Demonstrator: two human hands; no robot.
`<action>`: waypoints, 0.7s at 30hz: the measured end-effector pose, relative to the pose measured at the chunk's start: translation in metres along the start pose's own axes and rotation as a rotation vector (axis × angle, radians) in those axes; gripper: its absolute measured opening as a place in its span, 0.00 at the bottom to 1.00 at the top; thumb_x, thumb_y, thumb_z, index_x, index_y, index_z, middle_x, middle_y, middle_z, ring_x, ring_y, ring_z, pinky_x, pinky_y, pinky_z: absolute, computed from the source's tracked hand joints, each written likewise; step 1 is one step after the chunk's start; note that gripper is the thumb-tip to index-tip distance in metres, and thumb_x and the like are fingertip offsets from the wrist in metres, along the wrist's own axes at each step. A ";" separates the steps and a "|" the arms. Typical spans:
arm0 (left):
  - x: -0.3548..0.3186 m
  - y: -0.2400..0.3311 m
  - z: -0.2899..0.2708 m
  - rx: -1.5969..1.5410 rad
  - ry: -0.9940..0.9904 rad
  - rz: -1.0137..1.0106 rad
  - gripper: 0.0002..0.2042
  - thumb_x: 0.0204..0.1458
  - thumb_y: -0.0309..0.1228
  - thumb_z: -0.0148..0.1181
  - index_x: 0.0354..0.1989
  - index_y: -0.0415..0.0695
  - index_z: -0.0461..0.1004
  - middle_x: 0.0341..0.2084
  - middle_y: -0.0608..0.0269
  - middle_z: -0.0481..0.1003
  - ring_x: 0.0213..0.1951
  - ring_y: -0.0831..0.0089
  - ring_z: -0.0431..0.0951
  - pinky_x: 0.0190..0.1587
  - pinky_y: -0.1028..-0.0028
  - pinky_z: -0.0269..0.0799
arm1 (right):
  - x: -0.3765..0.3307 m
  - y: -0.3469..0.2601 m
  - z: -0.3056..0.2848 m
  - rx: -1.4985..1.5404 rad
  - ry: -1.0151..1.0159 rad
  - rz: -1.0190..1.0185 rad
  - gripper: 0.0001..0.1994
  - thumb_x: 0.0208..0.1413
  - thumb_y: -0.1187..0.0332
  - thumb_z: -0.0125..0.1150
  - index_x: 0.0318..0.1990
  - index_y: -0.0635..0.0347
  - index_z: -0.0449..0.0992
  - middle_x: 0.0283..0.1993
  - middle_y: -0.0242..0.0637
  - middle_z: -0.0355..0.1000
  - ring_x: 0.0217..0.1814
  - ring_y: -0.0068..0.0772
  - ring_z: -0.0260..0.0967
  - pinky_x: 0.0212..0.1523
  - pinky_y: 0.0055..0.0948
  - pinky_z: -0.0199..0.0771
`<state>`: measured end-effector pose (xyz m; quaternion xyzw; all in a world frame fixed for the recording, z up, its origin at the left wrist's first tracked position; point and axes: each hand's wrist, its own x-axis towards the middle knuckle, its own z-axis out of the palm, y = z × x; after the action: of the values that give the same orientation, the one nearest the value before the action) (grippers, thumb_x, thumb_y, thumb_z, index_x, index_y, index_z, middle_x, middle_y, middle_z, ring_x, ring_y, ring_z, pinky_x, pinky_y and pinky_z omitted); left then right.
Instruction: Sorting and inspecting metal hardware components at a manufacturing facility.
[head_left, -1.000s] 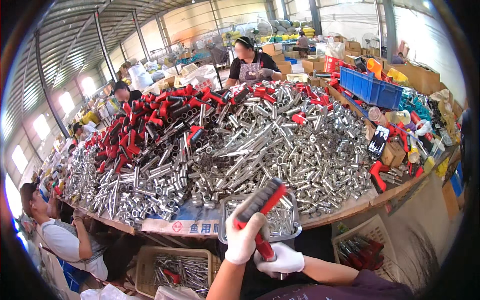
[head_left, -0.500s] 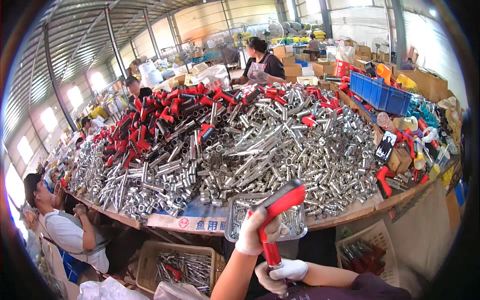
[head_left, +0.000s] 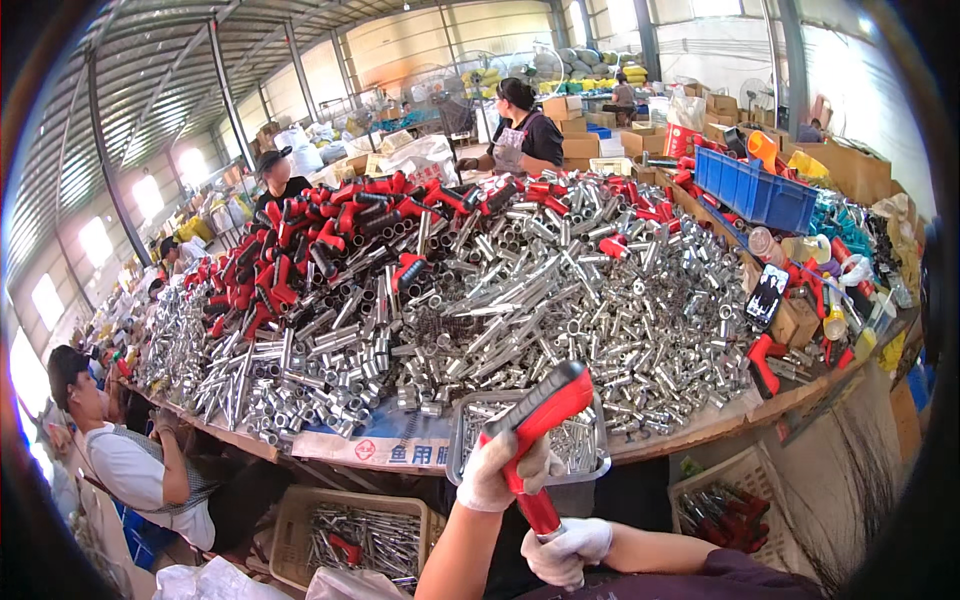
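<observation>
My left hand (head_left: 492, 474), in a white glove, is wrapped round a red and black pistol-grip handle (head_left: 552, 402). The handle tilts up to the right, with a red tube running down from it. At the tube's lower end my gloved right hand (head_left: 568, 552) is closed, hiding what its fingers grip there. Just behind the handle, a clear plastic tray (head_left: 455, 452) of small metal parts sits at the table's front edge. A big heap of silver metal tubes and rods (head_left: 540, 290) covers the table beyond.
More red and black handles (head_left: 290, 240) are piled at the back left. A blue crate (head_left: 755, 188) and a phone (head_left: 768, 295) lie to the right. Below the table edge are a beige basket of metal rods (head_left: 290, 540) and a basket of red handles (head_left: 760, 470). Co-workers sit left and behind.
The handle has shifted slightly left and down along with my left hand. My right hand has turned a little and is closed more tightly at the tube's lower end.
</observation>
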<state>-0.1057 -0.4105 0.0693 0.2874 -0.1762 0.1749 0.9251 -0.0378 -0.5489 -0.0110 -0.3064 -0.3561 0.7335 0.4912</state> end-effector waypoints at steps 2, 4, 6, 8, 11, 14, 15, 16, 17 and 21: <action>0.004 0.000 0.016 -0.046 0.099 -0.064 0.24 0.56 0.28 0.56 0.62 0.32 0.65 0.24 0.66 0.74 0.20 0.79 0.72 0.30 0.76 0.73 | 0.002 -0.002 0.001 0.548 -0.447 0.158 0.14 0.59 0.62 0.63 0.25 0.60 0.72 0.19 0.27 0.67 0.20 0.18 0.62 0.22 0.26 0.63; 0.009 -0.003 0.040 1.001 0.550 0.192 0.25 0.59 0.38 0.56 0.61 0.34 0.66 0.20 0.69 0.70 0.17 0.80 0.68 0.33 0.72 0.74 | 0.009 -0.018 0.009 -0.639 0.560 -0.414 0.19 0.60 0.60 0.61 0.19 0.56 0.66 0.14 0.26 0.61 0.14 0.21 0.58 0.14 0.26 0.55; 0.005 -0.006 0.020 1.127 0.615 0.331 0.26 0.58 0.42 0.56 0.59 0.35 0.68 0.18 0.70 0.67 0.15 0.80 0.64 0.32 0.72 0.73 | 0.019 -0.005 0.001 -0.845 0.825 -0.652 0.20 0.61 0.58 0.61 0.19 0.53 0.63 0.12 0.26 0.57 0.11 0.20 0.54 0.11 0.25 0.50; 0.005 0.008 0.000 0.403 0.166 0.018 0.25 0.57 0.40 0.59 0.57 0.34 0.69 0.20 0.68 0.69 0.16 0.79 0.66 0.29 0.75 0.71 | 0.000 -0.013 0.021 -0.136 0.257 0.074 0.17 0.61 0.59 0.61 0.23 0.53 0.65 0.12 0.25 0.57 0.10 0.19 0.53 0.12 0.24 0.53; 0.007 0.008 0.005 0.332 0.131 -0.004 0.26 0.56 0.40 0.61 0.56 0.33 0.68 0.20 0.67 0.69 0.18 0.78 0.67 0.27 0.75 0.70 | -0.005 -0.012 0.001 0.109 0.038 0.121 0.16 0.62 0.60 0.59 0.24 0.52 0.64 0.12 0.23 0.55 0.10 0.16 0.50 0.12 0.21 0.51; 0.006 0.008 0.027 0.697 0.390 0.151 0.23 0.57 0.26 0.58 0.60 0.32 0.64 0.26 0.65 0.73 0.23 0.79 0.73 0.27 0.77 0.71 | -0.009 -0.022 -0.012 -0.477 0.346 -0.048 0.12 0.59 0.60 0.64 0.30 0.57 0.72 0.16 0.25 0.63 0.13 0.20 0.60 0.15 0.24 0.58; 0.007 0.004 0.030 0.762 0.520 0.251 0.24 0.55 0.22 0.58 0.61 0.32 0.64 0.27 0.64 0.74 0.23 0.80 0.74 0.27 0.78 0.72 | -0.008 -0.023 -0.010 -0.753 0.586 -0.235 0.13 0.57 0.60 0.65 0.30 0.58 0.73 0.16 0.25 0.65 0.15 0.22 0.62 0.17 0.27 0.61; 0.009 -0.001 0.032 0.824 0.651 0.351 0.24 0.54 0.19 0.58 0.61 0.32 0.64 0.29 0.64 0.74 0.24 0.81 0.74 0.28 0.79 0.72 | -0.007 -0.027 -0.007 -1.025 0.825 -0.430 0.13 0.56 0.59 0.66 0.31 0.60 0.74 0.17 0.24 0.67 0.16 0.24 0.65 0.19 0.29 0.63; 0.014 -0.005 0.035 0.792 0.707 0.368 0.25 0.53 0.17 0.58 0.61 0.33 0.64 0.30 0.64 0.74 0.24 0.82 0.74 0.29 0.79 0.73 | -0.008 -0.038 -0.004 -1.062 0.885 -0.440 0.15 0.55 0.59 0.67 0.28 0.62 0.73 0.18 0.25 0.68 0.18 0.26 0.65 0.21 0.32 0.65; 0.008 0.005 0.003 0.499 0.283 0.009 0.29 0.51 0.27 0.63 0.62 0.35 0.62 0.22 0.67 0.71 0.17 0.80 0.68 0.22 0.78 0.66 | -0.006 -0.007 -0.004 -0.462 0.501 0.015 0.18 0.58 0.57 0.65 0.21 0.58 0.71 0.14 0.27 0.65 0.14 0.24 0.63 0.17 0.28 0.59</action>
<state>-0.1010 -0.4066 0.0774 0.4782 0.0018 0.2552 0.8404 -0.0289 -0.5517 -0.0070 -0.5828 -0.3790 0.5391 0.4754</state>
